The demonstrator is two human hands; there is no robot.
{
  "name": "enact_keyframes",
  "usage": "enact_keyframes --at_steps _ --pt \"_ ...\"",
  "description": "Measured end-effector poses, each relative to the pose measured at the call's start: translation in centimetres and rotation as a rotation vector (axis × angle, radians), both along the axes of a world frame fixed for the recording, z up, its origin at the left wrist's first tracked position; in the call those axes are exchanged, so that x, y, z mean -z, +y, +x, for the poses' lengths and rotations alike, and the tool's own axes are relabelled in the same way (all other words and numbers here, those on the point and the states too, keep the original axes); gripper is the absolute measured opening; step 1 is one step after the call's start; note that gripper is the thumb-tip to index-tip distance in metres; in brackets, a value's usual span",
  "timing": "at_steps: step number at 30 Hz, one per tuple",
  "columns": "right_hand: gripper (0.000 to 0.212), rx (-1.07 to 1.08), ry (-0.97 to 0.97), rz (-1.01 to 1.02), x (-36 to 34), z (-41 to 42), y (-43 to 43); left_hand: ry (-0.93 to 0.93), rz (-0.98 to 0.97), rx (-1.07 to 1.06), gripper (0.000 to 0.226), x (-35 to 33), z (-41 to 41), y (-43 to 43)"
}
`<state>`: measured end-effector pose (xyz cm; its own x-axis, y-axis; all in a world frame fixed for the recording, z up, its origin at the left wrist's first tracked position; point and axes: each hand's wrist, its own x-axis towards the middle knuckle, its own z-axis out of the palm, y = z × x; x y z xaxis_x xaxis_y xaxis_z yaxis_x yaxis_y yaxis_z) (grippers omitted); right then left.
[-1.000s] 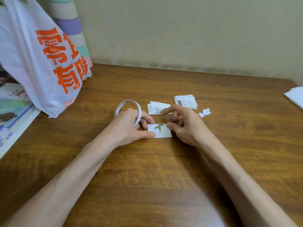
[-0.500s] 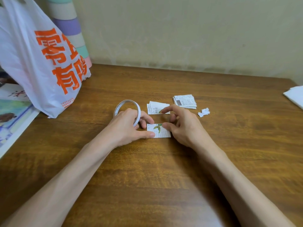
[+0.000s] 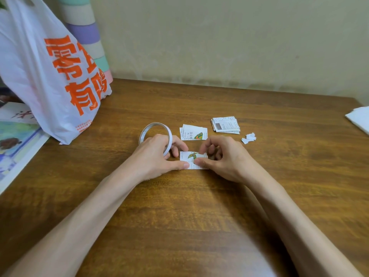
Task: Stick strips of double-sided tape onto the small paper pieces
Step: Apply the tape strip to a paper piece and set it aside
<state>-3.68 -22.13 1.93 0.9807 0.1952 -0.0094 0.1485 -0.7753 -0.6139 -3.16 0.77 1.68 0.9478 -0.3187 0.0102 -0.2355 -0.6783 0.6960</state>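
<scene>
A small paper piece (image 3: pixel 192 156) printed with a green bird lies flat on the wooden table (image 3: pixel 199 216) between my hands. My left hand (image 3: pixel 155 156) grips the thin white ring of double-sided tape (image 3: pixel 153 125), and its thumb presses the paper's left end. My right hand (image 3: pixel 221 156) rests curled over the paper's right end, thumb tip on the paper's lower middle, index finger bent down at its top edge. Whether a tape strip lies under those fingers is hidden.
Behind my hands lie two or three printed paper pieces (image 3: pixel 194 132), a stack of cut pieces (image 3: pixel 225 124) and torn white scraps (image 3: pixel 248 137). A white plastic bag with orange characters (image 3: pixel 50 76) stands at left beside magazines (image 3: pixel 16 140). White sheets (image 3: pixel 359 118) lie at the right edge.
My right thumb has slid leftward along the paper toward my left thumb, and the index finger has curled down onto the paper's top edge. The left hand and tape ring stayed put.
</scene>
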Motion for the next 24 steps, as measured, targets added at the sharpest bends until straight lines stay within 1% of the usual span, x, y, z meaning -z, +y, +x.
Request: enact_keyframes --at_steps 4,6,8,11,13,14,16,17,20,22,24 --pt "0.021 -0.025 0.006 0.075 0.1 -0.1 -0.1 -0.008 0.049 -0.016 0.039 -0.4 -0.3 -0.2" --pt "0.019 -0.031 0.008 0.129 0.1 0.0 -0.1 -0.005 0.069 -0.021 0.034 -0.5 -0.4 -0.4" --pt "0.017 -0.040 0.022 0.236 0.1 0.0 -0.1 -0.001 0.054 -0.031 0.023 -0.4 -0.4 -0.4" --pt "0.025 -0.030 0.043 0.455 0.1 -0.2 0.2 0.000 -0.055 -0.061 0.010 -0.4 -0.3 -0.1" --pt "0.031 -0.006 0.047 0.558 0.0 -0.5 0.6 0.000 -0.190 -0.087 0.007 -0.6 -0.5 -0.2" --pt "0.028 -0.004 0.052 0.585 0.0 -0.6 0.9 0.003 -0.275 -0.091 0.007 -0.7 -0.6 -0.3" --pt "0.015 -0.028 0.053 0.606 0.0 -0.9 1.4 0.015 -0.410 -0.091 0.009 -0.8 -0.8 -0.6" --pt "0.012 -0.024 0.033 0.612 0.1 -1.1 1.7 0.015 -0.445 -0.088 0.011 -0.8 -0.9 -0.7" --pt "0.016 0.051 -0.046 0.610 0.3 -1.2 2.2 0.004 -0.468 -0.091 0.016 -0.6 -1.0 -1.0" --pt "0.016 0.080 -0.036 0.618 0.1 -1.3 2.4 -0.034 -0.466 -0.109 0.014 -0.5 -1.0 -1.0" --pt "0.021 0.097 -0.025 0.612 0.2 -1.4 2.6 -0.093 -0.423 -0.135 0.013 -0.4 -0.9 -1.1"
